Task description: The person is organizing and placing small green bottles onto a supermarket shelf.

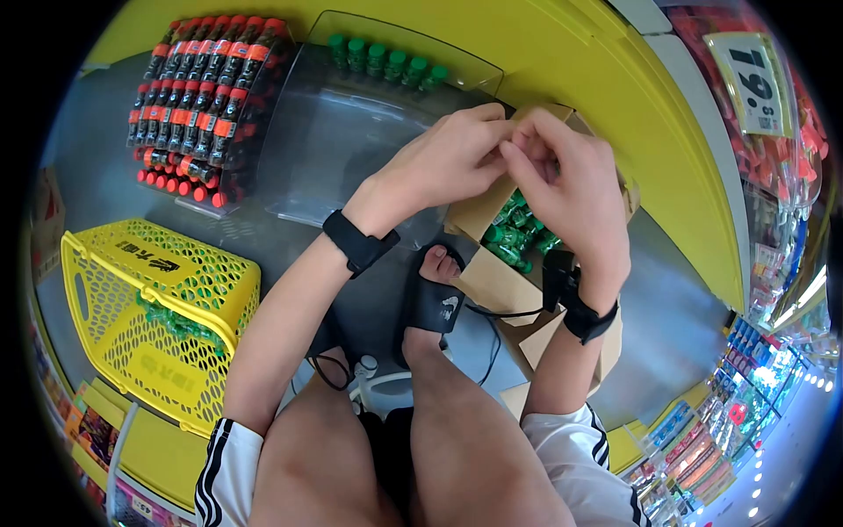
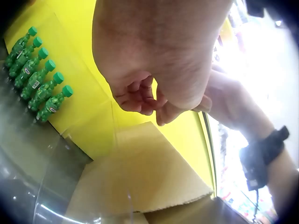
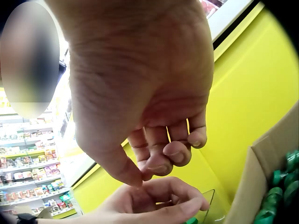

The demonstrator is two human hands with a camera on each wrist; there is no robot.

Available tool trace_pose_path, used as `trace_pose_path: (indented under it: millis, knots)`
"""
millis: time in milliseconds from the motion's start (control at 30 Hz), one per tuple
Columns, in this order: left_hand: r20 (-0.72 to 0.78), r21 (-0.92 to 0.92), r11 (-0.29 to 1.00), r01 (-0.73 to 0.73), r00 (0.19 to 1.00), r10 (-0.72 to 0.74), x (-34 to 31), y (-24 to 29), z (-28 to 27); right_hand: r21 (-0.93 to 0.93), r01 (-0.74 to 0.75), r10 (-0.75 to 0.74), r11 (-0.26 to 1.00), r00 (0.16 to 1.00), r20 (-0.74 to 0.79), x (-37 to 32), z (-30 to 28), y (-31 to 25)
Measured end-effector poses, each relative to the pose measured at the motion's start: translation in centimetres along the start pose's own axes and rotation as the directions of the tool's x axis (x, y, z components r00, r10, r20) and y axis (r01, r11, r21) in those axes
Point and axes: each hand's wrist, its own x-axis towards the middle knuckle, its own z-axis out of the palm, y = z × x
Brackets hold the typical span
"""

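Observation:
My left hand (image 1: 448, 154) and right hand (image 1: 575, 180) meet at their fingertips above an open cardboard box (image 1: 496, 285). Fingers on both are curled, and the right thumb comes against its own fingertips, right by the left hand (image 3: 154, 200). No object shows between them. Small green bottles (image 1: 509, 237) lie piled in the box below, partly hidden by the right hand and wrist. Left of the hands stands a clear plastic bin (image 1: 325, 162), with several green-capped bottles (image 1: 376, 60) upright in a row along its back.
Dark bottles with red caps (image 1: 189, 110) are stacked in a display at the far left. A yellow basket (image 1: 158, 241) lies at the lower left, green bottles (image 1: 180, 325) inside. Behind the box runs a yellow panel (image 1: 667, 149). A sandaled foot (image 1: 432, 303) is near the box.

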Motion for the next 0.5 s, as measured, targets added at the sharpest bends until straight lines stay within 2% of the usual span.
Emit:
trace_pose_path:
  millis: [100, 167, 233, 333, 400, 500]
  knots:
    - [0.037, 0.012, 1.000, 0.005, 0.999, -0.005, 0.2, 1.7, 0.7, -0.048, -0.010, 0.011, 0.999, 1.000, 0.005, -2.1, -1.0, 1.9]
    - [0.005, -0.005, 0.996, -0.087, 0.996, 0.087, 0.4, 2.2, 1.5, -0.103, -0.030, 0.036, 0.994, 0.998, 0.054, -3.2, -1.7, 3.1]
    - [0.025, 0.012, 0.997, -0.082, 0.996, 0.081, 0.5, 3.0, 2.0, -0.096, -0.085, 0.090, 0.992, 0.995, 0.052, -4.0, -1.9, 4.4]
    - [0.073, 0.074, 0.990, -0.117, 0.991, 0.112, 0.8, 3.9, 3.2, -0.180, -0.098, 0.109, 0.979, 0.993, 0.051, -4.9, -1.6, 6.6]
    - [0.096, 0.111, 0.981, -0.158, 0.984, 0.147, 0.8, 3.9, 4.3, -0.211, -0.183, 0.203, 0.960, 0.976, 0.076, -5.3, -1.3, 7.2]
    - [0.134, 0.210, 0.946, -0.247, 0.966, 0.222, 0.6, 4.0, 5.7, -0.163, -0.209, 0.233, 0.964, 0.963, 0.139, -5.6, -0.4, 8.2]
